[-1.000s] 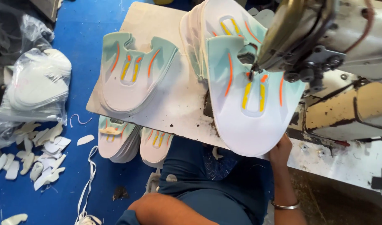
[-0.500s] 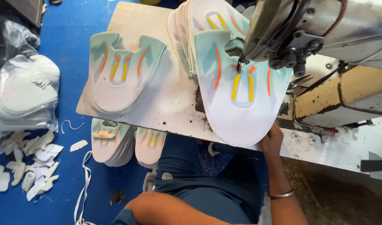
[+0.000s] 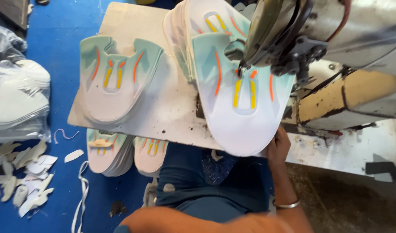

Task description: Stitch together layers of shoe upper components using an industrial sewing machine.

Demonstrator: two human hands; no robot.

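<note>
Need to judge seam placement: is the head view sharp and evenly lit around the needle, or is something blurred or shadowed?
Head view: the shoe upper piece is sharp and brightly lit; the sewing machine head looms close, casting shadow over the needle area; the forearm along the bottom edge is blurred; the right hand at the piece's edge is clear.

We get even, bright daylight, no hard shadows on the board [image 3: 163,103]. Mild glare washes out the white toe of the shoe upper [image 3: 243,125] and the plastic bag [image 3: 16,99]. Our forearm at the bottom edge is blurred, very close. The sewing machine head [image 3: 284,39] is slightly soft. Colours are saturated; we see some stretching at the edges.
</note>
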